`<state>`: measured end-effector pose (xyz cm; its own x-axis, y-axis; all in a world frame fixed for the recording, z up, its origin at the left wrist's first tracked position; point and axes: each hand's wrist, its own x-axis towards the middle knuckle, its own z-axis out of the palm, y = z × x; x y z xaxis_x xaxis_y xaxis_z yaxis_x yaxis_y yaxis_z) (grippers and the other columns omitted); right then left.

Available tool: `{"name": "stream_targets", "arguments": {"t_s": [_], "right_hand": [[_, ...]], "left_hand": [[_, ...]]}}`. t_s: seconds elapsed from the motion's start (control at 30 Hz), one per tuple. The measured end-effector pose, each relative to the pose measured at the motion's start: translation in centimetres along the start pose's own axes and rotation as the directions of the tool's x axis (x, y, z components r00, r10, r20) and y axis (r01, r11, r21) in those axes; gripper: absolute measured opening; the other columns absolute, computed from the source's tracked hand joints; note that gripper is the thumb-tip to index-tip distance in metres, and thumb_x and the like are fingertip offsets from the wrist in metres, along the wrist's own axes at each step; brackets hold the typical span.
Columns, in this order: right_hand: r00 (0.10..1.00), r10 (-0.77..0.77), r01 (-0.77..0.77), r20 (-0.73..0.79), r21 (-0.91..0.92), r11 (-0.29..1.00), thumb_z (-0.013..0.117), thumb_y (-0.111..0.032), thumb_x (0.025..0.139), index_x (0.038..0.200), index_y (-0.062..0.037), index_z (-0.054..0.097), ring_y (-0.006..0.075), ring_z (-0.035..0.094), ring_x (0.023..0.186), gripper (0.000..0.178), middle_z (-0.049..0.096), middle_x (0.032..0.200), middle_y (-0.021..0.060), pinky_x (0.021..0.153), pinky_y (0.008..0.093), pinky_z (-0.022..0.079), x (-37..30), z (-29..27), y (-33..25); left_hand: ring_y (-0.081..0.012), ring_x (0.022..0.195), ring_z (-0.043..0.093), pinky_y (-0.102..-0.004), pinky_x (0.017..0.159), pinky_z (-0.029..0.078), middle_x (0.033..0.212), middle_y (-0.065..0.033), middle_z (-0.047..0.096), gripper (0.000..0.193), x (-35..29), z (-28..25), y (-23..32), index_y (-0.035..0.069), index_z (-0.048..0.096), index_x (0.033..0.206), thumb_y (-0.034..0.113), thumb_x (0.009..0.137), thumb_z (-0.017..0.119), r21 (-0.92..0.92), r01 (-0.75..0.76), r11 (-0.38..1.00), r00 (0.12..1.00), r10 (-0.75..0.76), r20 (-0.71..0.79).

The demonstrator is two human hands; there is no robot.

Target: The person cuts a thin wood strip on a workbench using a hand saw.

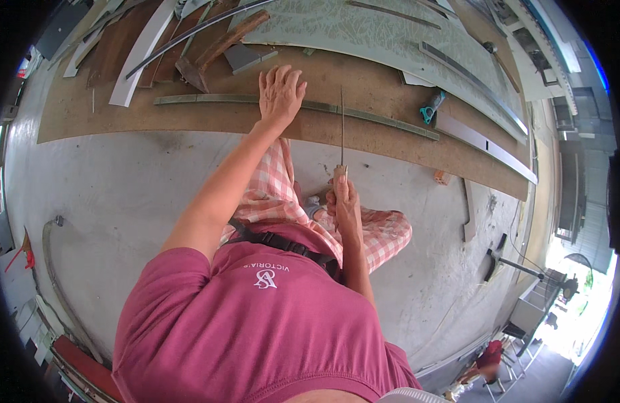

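A long, narrow grey-green strip [397, 123] lies crosswise on the brown board in front of me. My left hand [282, 93] rests on it with fingers stretched and slightly apart, covering a short part of the strip. To the right, my right hand [345, 201] is closed round the wooden handle of a handsaw [342, 127]. Its thin blade appears edge-on, points away from me and crosses the strip. Whether the teeth have cut into the strip cannot be made out.
Beyond the strip lie a wooden-handled hammer [219, 50] and a pale green patterned sheet [364, 40]. A teal-and-grey tool [431, 107] sits near a light metal profile [488, 146] on the right. The brown board's [75, 124] near edge borders the concrete floor [149, 174]. A stand fan [558, 282] stands far right.
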<state>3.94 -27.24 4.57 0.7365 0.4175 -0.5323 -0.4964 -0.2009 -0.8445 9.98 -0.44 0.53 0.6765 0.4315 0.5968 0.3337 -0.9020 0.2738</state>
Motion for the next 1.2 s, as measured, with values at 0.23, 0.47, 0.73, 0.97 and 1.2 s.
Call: {"name": "stream_targets", "arguments": {"t_s": [0.23,0.47,0.73,0.97,1.2], "right_hand": [[0.999,-0.001,0.001,0.046,0.002,1.000,0.045,-0.053,0.098,0.105,-0.0049,0.048,0.0049,0.032,0.046,0.048,0.040,0.065,-0.0015,0.039,0.0220,0.025,0.5,1.0,0.7],[1.000,-0.021,0.021,0.012,0.017,1.000,0.045,-0.053,0.097,0.105,-0.0046,0.049,0.0053,0.033,0.046,0.049,0.040,0.064,-0.0014,0.040,0.0219,0.026,0.5,1.8,0.7],[0.999,0.044,-0.044,0.016,0.026,0.999,0.047,-0.052,0.097,0.107,-0.0046,0.049,0.0053,0.031,0.048,0.048,0.039,0.064,-0.0024,0.042,0.0221,0.025,2.8,2.0,-0.2],[0.998,0.058,-0.059,0.040,0.038,0.998,0.048,-0.051,0.097,0.106,-0.0052,0.050,0.0045,0.031,0.047,0.047,0.039,0.064,-0.0038,0.042,0.0217,0.024,2.0,2.3,-0.8],[1.000,-0.023,0.024,0.009,-0.054,0.998,0.047,-0.050,0.098,0.107,-0.0048,0.051,0.0049,0.034,0.047,0.046,0.042,0.064,-0.0028,0.041,0.0217,0.028,2.6,3.3,-0.5]], "left_hand": [[-0.0283,0.117,0.049,-0.0511,0.103,0.036,0.121,-0.0056,0.055,0.032,-0.1,0.3,0.1,0.014,0.058,0.115,0.025,0.086,0.064,-0.013,0.019,1.000,1.000,-0.020,-0.013],[-0.0281,0.115,0.051,-0.0492,0.103,0.036,0.119,-0.0053,0.056,0.031,-0.1,0.2,0.0,0.014,0.058,0.114,0.024,0.085,0.065,-0.007,0.032,0.999,0.999,-0.032,-0.009],[-0.0284,0.113,0.052,-0.0478,0.102,0.037,0.117,-0.0053,0.056,0.032,-0.1,0.2,0.1,0.014,0.058,0.112,0.023,0.083,0.067,-0.037,0.002,0.999,1.000,-0.003,-0.028],[-0.0273,0.113,0.051,-0.0483,0.102,0.036,0.117,-0.0050,0.055,0.033,-0.1,0.1,0.1,0.014,0.058,0.112,0.023,0.082,0.068,-0.046,-0.008,0.999,0.999,0.006,-0.040],[-0.0266,0.114,0.051,-0.0474,0.103,0.036,0.116,-0.0045,0.056,0.033,-0.2,0.0,0.0,0.015,0.059,0.112,0.023,0.082,0.067,-0.043,0.022,0.999,1.000,-0.023,-0.011]]}}
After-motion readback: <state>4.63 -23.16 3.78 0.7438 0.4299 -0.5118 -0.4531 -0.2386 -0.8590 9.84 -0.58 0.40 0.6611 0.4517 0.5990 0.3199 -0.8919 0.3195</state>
